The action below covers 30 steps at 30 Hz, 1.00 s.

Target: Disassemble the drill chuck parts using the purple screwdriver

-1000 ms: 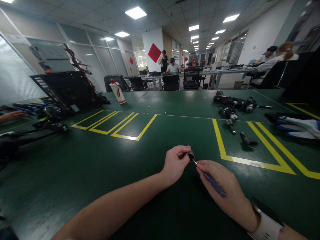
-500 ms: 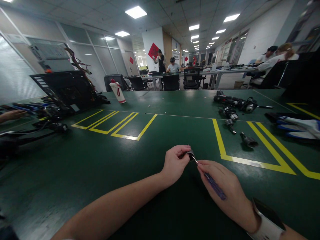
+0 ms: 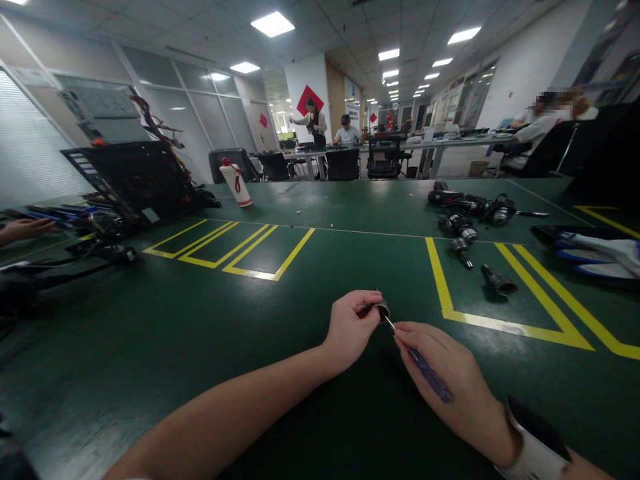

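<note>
Above the green table, my left hand (image 3: pixel 350 330) is closed on a small hollow metal cup-shaped part (image 3: pixel 384 311), its open end facing right towards me. My fingers hide most of the part. A screwdriver (image 3: pixel 425 373) with a see-through purple handle is pinched in my right hand (image 3: pixel 450 373), which wears a watch. Its thin shaft points up and left, the tip at the mouth of the metal part; whether it touches the inside, I cannot tell. A similar metal cup with a shank (image 3: pixel 500 281) lies on the table to the right.
Several dark metal tool parts (image 3: pixel 463 227) lie at the back right, near blue-and-white objects (image 3: pixel 600 257). Yellow tape (image 3: pixel 510 325) marks the green tabletop (image 3: pixel 280 320). A white bottle (image 3: pixel 236 185) stands at the back left, beside black equipment (image 3: pixel 140 180). Another person's hand (image 3: pixel 25 230) shows far left.
My hands, the metal part and the screwdriver have barely moved; slightly more of the part's rim shows. In the background, the standing person has shifted left with an arm stretched out.
</note>
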Each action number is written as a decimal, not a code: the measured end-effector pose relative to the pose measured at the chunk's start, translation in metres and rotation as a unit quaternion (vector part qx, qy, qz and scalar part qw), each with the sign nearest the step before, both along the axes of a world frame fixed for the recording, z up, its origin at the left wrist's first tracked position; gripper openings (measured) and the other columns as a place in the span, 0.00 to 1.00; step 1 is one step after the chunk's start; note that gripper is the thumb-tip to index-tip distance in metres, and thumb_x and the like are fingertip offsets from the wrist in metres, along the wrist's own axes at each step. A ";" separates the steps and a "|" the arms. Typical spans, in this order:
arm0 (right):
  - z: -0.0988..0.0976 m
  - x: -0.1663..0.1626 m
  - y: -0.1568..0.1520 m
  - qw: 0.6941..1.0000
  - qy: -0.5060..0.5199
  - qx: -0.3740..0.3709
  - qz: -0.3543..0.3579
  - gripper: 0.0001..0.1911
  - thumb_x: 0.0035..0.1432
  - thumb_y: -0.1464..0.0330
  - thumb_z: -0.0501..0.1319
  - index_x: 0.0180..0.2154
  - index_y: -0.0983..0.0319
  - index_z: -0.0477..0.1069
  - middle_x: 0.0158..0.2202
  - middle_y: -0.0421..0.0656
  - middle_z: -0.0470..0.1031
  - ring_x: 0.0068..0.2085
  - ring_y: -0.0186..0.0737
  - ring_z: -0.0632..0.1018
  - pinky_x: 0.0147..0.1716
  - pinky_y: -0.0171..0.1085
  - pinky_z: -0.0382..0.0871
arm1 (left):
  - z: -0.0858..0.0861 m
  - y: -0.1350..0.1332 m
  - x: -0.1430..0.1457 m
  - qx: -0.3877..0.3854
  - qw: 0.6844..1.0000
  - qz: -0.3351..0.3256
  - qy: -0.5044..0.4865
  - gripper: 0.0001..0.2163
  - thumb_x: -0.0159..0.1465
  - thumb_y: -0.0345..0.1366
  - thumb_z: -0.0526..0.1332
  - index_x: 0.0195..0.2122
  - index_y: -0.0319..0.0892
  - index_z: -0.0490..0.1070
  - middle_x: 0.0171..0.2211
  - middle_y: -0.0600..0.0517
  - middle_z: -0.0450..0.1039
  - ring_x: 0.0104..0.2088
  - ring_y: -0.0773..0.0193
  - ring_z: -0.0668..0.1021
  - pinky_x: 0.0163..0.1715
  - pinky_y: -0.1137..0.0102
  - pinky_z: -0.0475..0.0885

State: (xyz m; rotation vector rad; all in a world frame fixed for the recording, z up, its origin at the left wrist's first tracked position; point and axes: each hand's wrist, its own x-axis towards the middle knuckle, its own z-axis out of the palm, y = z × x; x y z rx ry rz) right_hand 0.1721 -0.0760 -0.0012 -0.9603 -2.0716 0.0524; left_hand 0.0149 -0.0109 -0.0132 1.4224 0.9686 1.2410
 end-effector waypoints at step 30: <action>-0.005 0.001 -0.001 1.000 0.005 0.011 -0.020 0.11 0.59 0.73 0.55 0.43 0.62 0.70 0.40 0.50 0.78 0.41 0.45 0.80 0.38 0.45 0.78 | -0.001 -0.001 0.001 -0.004 1.000 0.007 -0.004 0.08 0.55 0.25 0.60 0.35 0.36 0.74 0.43 0.44 0.75 0.39 0.61 0.79 0.40 0.64 0.77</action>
